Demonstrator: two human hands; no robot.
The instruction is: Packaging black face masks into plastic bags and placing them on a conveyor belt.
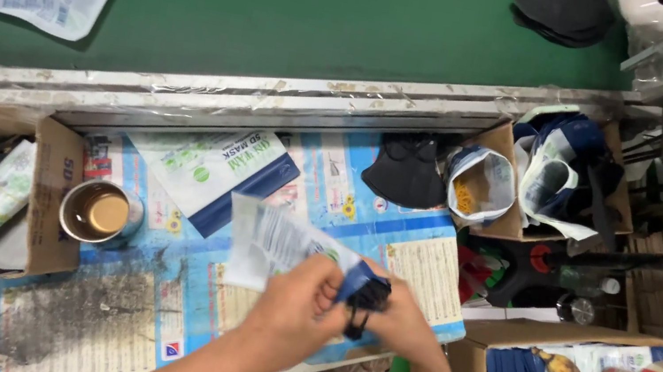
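A black mask [368,295] sat at the mouth of a white-and-blue pouch [285,246], low over the counter [149,308]. The left hand [298,306] had its grip clamped on the pouch; the right hand [399,318] pinched the mask. Another black mask [408,170] lay further back, and a tin cup [98,212] stood well to the left.
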